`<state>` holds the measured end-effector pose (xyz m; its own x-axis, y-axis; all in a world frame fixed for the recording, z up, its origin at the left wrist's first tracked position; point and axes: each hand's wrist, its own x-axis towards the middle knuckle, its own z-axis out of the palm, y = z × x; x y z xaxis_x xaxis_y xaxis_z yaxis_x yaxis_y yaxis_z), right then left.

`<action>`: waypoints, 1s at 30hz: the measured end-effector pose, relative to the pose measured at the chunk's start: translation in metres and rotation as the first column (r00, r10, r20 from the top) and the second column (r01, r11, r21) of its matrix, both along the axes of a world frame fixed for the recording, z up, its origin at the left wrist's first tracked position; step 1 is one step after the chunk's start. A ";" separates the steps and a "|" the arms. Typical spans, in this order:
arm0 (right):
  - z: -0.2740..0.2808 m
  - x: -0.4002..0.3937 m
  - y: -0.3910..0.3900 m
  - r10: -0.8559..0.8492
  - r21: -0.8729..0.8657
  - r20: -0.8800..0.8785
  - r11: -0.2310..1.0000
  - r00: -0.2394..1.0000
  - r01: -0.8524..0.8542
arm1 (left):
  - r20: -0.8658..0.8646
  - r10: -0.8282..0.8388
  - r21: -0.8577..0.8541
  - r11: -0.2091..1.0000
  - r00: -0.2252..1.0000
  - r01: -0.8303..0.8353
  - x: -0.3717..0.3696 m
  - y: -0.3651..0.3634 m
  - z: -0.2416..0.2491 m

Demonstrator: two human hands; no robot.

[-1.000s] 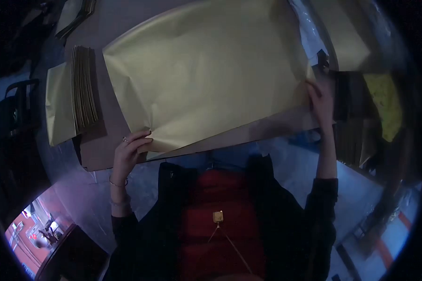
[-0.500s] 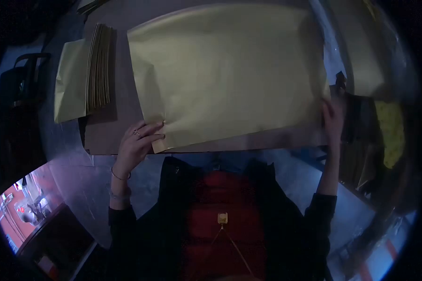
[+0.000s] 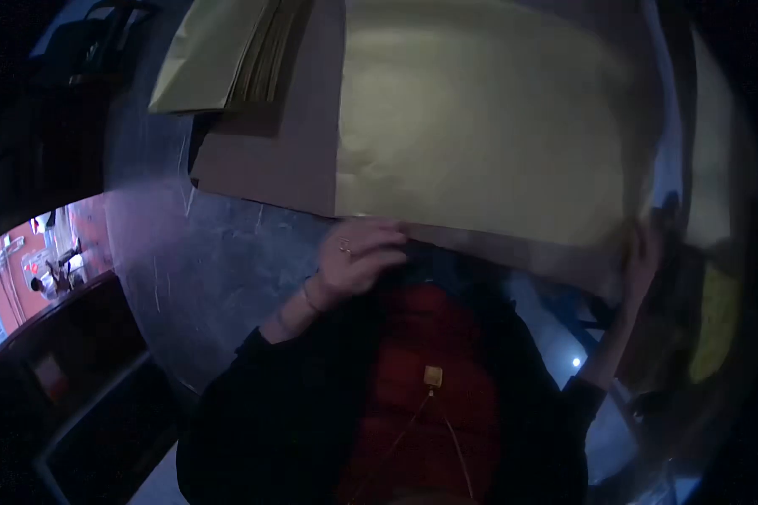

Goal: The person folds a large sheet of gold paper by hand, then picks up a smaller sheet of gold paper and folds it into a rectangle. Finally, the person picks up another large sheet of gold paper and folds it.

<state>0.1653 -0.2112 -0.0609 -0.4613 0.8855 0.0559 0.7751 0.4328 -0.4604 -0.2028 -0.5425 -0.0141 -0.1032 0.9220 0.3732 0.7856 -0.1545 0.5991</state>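
A large yellowish paper sheet (image 3: 480, 126) lies on a brown board (image 3: 269, 168). My left hand (image 3: 358, 257), with a ring and a bracelet, is at the near edge of the board, just below the sheet's lower left corner. Its fingers are bent and somewhat apart, and nothing shows between them. My right hand (image 3: 640, 257) is at the lower right corner of the sheet and board. That hand is dim and blurred, so its grip cannot be made out.
A stack of folded yellowish paper (image 3: 219, 55) lies on the board's left part. A grey surface (image 3: 219, 244) extends below the board. Yellow material (image 3: 716, 324) is at the right, and a dark bag-like object (image 3: 101, 42) is at the upper left.
The view has shifted, and the board now looks tilted. My left hand has come off the sheet's corner and moved right along the near edge. The sheet now lies flatter.
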 end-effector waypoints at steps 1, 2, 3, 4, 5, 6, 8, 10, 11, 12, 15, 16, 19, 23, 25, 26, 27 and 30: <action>0.002 -0.001 -0.001 -0.021 -0.047 -0.056 0.999 0.998 0.019 | 0.006 -0.157 0.006 0.988 0.988 0.157 0.014 0.009 -0.005; 0.002 -0.002 -0.002 -0.048 -0.095 -0.110 0.995 0.993 0.038 | 0.012 -0.314 0.012 0.949 0.949 0.314 0.025 0.019 -0.010; -0.002 0.002 0.000 -0.031 -0.100 -0.115 0.995 0.993 0.019 | -0.024 -0.357 -0.020 0.934 0.934 0.357 0.035 0.026 -0.016; -0.011 0.010 0.004 -0.057 -0.130 -0.133 0.991 0.989 0.039 | -0.056 -0.402 -0.051 0.915 0.914 0.399 0.043 0.033 -0.022; -0.013 0.011 0.006 -0.069 -0.144 -0.140 0.988 0.988 0.048 | -0.059 -0.391 -0.053 0.920 0.918 0.389 0.049 0.040 -0.027; -0.013 0.009 0.006 -0.081 -0.158 -0.147 0.986 0.986 0.058 | -0.150 -0.354 -0.073 0.935 0.923 0.347 0.055 0.049 -0.030; -0.008 0.007 0.004 -0.033 -0.115 -0.145 0.993 0.989 0.016 | -0.234 -0.321 -0.078 0.947 0.918 0.311 0.057 0.058 -0.035; 0.001 0.000 0.000 -0.020 -0.061 -0.064 0.998 0.998 0.016 | -0.173 -0.210 -0.103 0.976 0.962 0.194 0.052 0.073 -0.041; 0.004 0.000 0.001 -0.027 -0.026 0.017 0.999 1.000 0.027 | -0.037 -0.105 -0.078 0.992 0.994 0.102 0.051 0.081 -0.041; 0.003 0.001 0.004 0.044 0.018 -0.014 0.999 0.999 -0.044 | -0.025 -0.126 -0.066 0.990 0.992 0.125 0.048 0.084 -0.035; 0.007 -0.001 -0.002 0.044 0.054 -0.051 0.998 0.998 -0.041 | -0.095 -0.059 -0.100 0.994 0.994 0.050 0.038 0.085 -0.023; 0.012 -0.001 -0.001 0.017 -0.001 0.030 1.000 0.999 -0.017 | -0.127 -0.062 -0.109 0.993 0.990 0.048 0.036 0.086 -0.022; 0.011 -0.003 -0.004 0.010 -0.051 -0.087 0.999 0.996 -0.014 | -0.188 -0.077 -0.118 0.992 0.979 0.055 0.037 0.086 -0.022; 0.014 -0.007 -0.007 -0.025 -0.114 -0.157 0.993 0.987 0.007 | -0.179 -0.119 -0.146 0.985 0.977 0.093 0.034 0.089 -0.022; 0.007 -0.003 -0.003 -0.006 -0.083 -0.130 0.997 0.992 -0.004 | -0.184 -0.159 -0.139 0.981 0.970 0.135 0.033 0.092 -0.022; 0.010 -0.005 -0.004 0.023 -0.056 -0.105 0.998 0.994 -0.029 | -0.189 -0.170 -0.140 0.980 0.967 0.145 0.033 0.093 -0.019; 0.011 -0.008 -0.009 -0.093 -0.132 -0.141 0.988 0.986 0.075 | -0.186 -0.180 -0.134 0.979 0.966 0.156 0.033 0.092 -0.020; 0.015 -0.010 -0.012 -0.107 -0.159 -0.138 0.984 0.985 0.084 | -0.189 -0.182 -0.145 0.977 0.965 0.156 0.035 0.091 -0.028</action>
<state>0.1548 -0.2228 -0.0464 -0.3709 0.9284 -0.0225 0.7292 0.2762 -0.6261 -0.1682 -0.4512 -0.0421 0.1230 0.9609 0.2483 0.8603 -0.2279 0.4560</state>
